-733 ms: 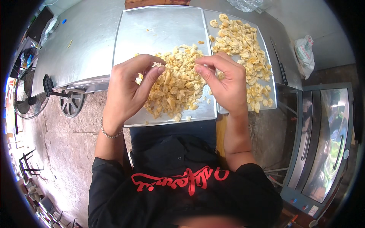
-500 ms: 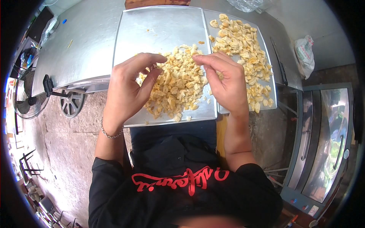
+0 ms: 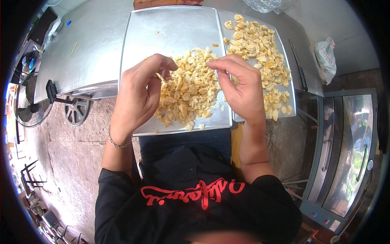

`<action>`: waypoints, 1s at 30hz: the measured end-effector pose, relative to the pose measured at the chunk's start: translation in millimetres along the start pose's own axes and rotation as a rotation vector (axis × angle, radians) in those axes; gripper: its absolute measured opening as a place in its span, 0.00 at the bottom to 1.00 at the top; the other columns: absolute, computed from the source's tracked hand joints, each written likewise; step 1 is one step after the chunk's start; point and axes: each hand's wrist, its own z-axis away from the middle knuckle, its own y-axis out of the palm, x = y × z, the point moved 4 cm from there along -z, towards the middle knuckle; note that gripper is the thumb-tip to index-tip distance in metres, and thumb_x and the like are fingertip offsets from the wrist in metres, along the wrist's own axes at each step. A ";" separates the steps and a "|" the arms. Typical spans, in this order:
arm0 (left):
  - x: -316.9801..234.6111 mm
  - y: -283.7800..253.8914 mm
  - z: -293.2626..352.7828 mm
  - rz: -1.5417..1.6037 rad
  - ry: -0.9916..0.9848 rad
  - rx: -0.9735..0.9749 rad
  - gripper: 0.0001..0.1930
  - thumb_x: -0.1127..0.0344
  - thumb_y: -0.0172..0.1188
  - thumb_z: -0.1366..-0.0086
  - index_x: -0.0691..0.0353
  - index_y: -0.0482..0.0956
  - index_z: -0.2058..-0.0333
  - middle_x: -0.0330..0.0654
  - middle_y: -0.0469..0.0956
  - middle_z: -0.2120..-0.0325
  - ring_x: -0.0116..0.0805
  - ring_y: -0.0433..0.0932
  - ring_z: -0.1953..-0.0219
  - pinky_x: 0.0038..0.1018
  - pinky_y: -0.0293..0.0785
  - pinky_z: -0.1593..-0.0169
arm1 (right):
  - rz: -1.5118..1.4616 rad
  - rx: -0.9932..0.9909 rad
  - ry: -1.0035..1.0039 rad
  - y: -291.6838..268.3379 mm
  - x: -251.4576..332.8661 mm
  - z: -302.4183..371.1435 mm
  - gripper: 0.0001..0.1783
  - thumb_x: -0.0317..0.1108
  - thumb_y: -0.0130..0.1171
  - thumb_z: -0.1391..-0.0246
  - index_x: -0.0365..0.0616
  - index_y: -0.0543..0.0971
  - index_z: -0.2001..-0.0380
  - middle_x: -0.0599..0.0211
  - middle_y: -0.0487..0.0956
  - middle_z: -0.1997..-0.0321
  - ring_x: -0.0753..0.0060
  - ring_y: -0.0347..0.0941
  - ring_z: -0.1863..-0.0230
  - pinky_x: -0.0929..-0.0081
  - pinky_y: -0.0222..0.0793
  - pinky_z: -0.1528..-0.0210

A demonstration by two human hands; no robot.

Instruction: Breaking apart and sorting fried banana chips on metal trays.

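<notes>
My left hand (image 3: 140, 89) hangs over the left side of a heap of pale yellow, torn, dried-looking pieces (image 3: 189, 91). Its fingers are curled in and the thumb is drawn toward them; whatever lies between them is hidden. Over the heap's right side is my right hand (image 3: 243, 87), index finger bent forward and thumb tip close against it. I cannot make out anything in that pinch. The heap lies on the near half of a flat metal tray (image 3: 170, 24). A second metal tray (image 3: 290, 107), on the right, bears larger pale yellow pieces (image 3: 260, 44).
A metal table (image 3: 93, 36) extends left of the trays. A dark long-handled tool (image 3: 300, 71) lies along the right edge, near a white plastic bag (image 3: 325, 61). A fan (image 3: 32, 99) stands left; a glass-fronted metal cabinet (image 3: 349, 150) stands right.
My left hand has turned slightly, its fingers curling in and its thumb drawing back from the heap. My right hand has hardly moved.
</notes>
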 end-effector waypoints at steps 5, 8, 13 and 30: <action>1.7 -6.2 0.7 -0.005 0.068 0.027 0.10 0.83 0.52 0.40 0.71 0.82 0.64 0.49 0.82 0.72 0.40 0.80 0.70 0.31 0.77 0.61 | -0.003 -0.011 -0.008 1.1 -0.4 0.4 0.16 0.14 0.58 0.41 0.36 0.89 0.54 0.56 0.87 0.59 0.58 0.85 0.58 0.68 0.77 0.56; 9.1 -8.9 2.9 0.058 0.117 0.055 0.08 0.80 0.56 0.37 0.70 0.84 0.65 0.49 0.82 0.74 0.40 0.79 0.72 0.31 0.75 0.64 | -0.001 -0.014 -0.012 1.5 1.2 -0.6 0.15 0.15 0.60 0.41 0.36 0.89 0.55 0.55 0.87 0.59 0.57 0.85 0.58 0.68 0.78 0.55; 6.1 -2.2 2.7 -0.046 -0.017 0.015 0.05 0.75 0.63 0.31 0.69 0.87 0.62 0.46 0.88 0.70 0.32 0.86 0.66 0.29 0.81 0.57 | 0.019 0.007 -0.023 2.6 2.0 -0.9 0.14 0.14 0.61 0.40 0.34 0.89 0.54 0.58 0.88 0.59 0.68 0.85 0.58 0.74 0.78 0.55; 8.2 -7.6 1.7 -0.056 0.085 -0.042 0.06 0.82 0.63 0.40 0.67 0.83 0.65 0.45 0.88 0.70 0.37 0.90 0.64 0.30 0.84 0.57 | -0.012 -0.004 0.009 1.6 -1.5 -0.1 0.12 0.19 0.65 0.41 0.36 0.90 0.54 0.55 0.88 0.58 0.56 0.85 0.57 0.67 0.78 0.54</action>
